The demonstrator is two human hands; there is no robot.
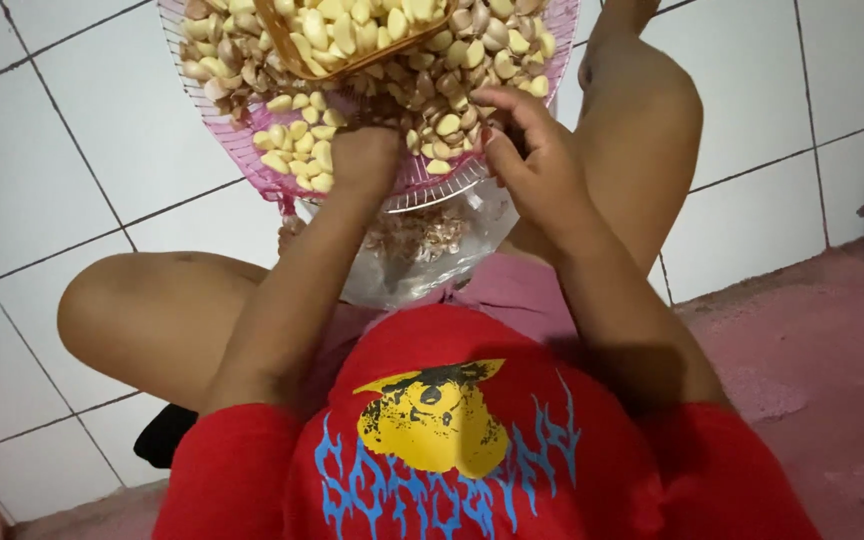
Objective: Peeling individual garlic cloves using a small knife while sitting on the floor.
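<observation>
Pink mesh plastic tray, heaped with garlic cloves, could be tipped; left hand grip curled, contents unclear; right hand pinched one clove.

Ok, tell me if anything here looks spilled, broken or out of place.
Nothing stands out. The garlic cloves stay inside the pink basket, the peels sit in the clear bag beneath it, and both hands, left hand and right hand, work at the basket's edge.

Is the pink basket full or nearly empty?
Full. The pink basket is heaped with garlic cloves to its rim, and both the left hand and right hand reach into the pile.
</observation>
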